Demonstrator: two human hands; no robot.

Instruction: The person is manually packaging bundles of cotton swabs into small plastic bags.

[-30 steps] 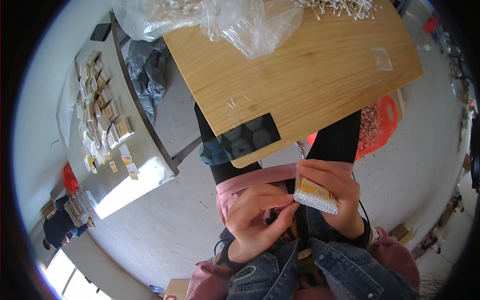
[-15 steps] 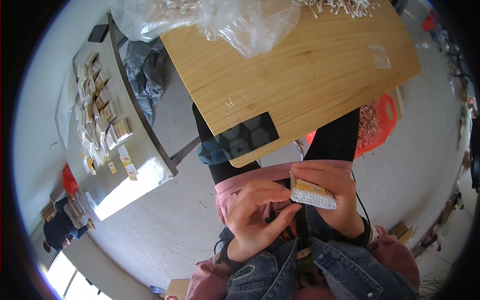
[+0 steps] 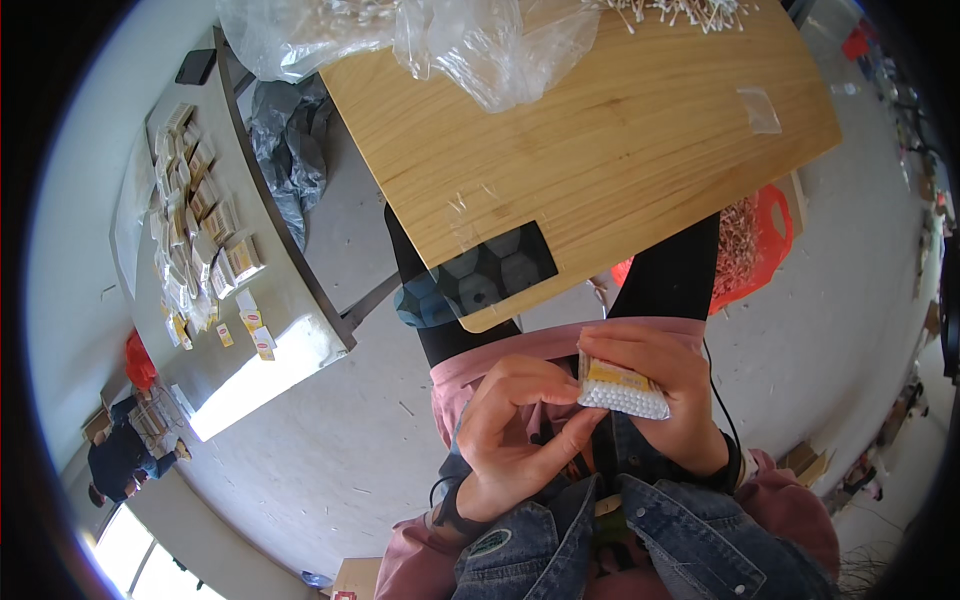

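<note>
A small pack of cotton swabs [image 3: 624, 398], with a yellow and white label, lies in my right hand [image 3: 672, 375]. Its rows of white swab tips face me. The fingers of that hand wrap over the top and far side of the pack. My left hand [image 3: 520, 425] pinches the pack's left end, thumb at the lower corner and index finger at the upper edge. Both hands are above my lap, in front of the wooden table [image 3: 620, 150]. The pack's underside and right end are hidden by my right hand.
Clear plastic bags [image 3: 490, 50] and loose cotton swabs [image 3: 690, 12] lie at the table's far side. Many similar packs [image 3: 195, 210] are heaped on a side table at left. A red basket [image 3: 775, 235] of swabs stands at right. Another person [image 3: 125, 455] works at far left.
My hands and the pack stay almost in place. The left thumb and index finger have closed slightly nearer together at the pack's left end.
</note>
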